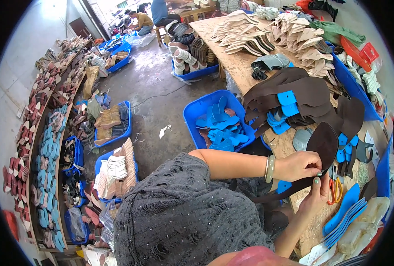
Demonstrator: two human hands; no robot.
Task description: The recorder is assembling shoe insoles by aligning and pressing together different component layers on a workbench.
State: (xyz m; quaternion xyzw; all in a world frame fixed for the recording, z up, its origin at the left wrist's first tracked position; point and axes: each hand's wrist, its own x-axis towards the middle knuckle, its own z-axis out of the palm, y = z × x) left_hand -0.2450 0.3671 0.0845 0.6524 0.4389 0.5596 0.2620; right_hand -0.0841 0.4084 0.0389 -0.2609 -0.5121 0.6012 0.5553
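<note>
My left hand (298,165), with a pale bangle (270,168) on its wrist, grips a dark brown sole-shaped leather piece (323,141) over the wooden table (236,62). My right hand (316,195) pinches the same piece's lower edge from below, where a narrow brown strip trails down to the left. Orange-handled scissors (334,189) lie on the table just right of my right hand. Blue cut pieces (345,146) lie beside the brown piece.
A blue bin (192,111) of blue insole pieces stands on the floor by the table. Brown leather pieces (294,91) and beige soles (250,33) are piled on the table. Shoe racks (46,133) and more blue bins line the left. People sit at the far end.
</note>
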